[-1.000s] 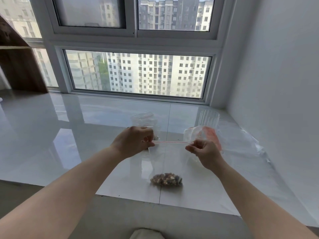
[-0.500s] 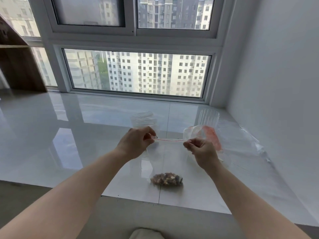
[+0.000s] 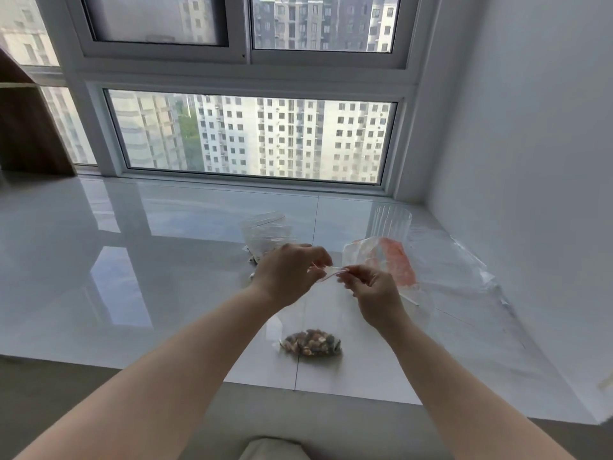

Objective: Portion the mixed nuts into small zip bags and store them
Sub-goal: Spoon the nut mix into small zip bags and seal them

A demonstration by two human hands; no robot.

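Note:
A small clear zip bag (image 3: pixel 315 313) hangs upright above the white sill, with mixed nuts (image 3: pixel 311 342) gathered in its bottom, which rests on the tiles. My left hand (image 3: pixel 288 273) pinches the left part of the bag's zip top. My right hand (image 3: pixel 374 290) pinches the zip top close beside it. The two hands' fingertips are nearly touching at the strip (image 3: pixel 328 271).
A pile of clear empty bags (image 3: pixel 265 234) lies behind my left hand. A bag with red print (image 3: pixel 396 262) and a large clear plastic sheet (image 3: pixel 464 293) lie to the right, by the white wall (image 3: pixel 530 161). A clear ribbed cup (image 3: pixel 392 218) stands near the window.
My hands have come together along the zip top: the stretch of strip between them has shortened from wide to almost nothing. The nuts stayed in the bag's bottom.

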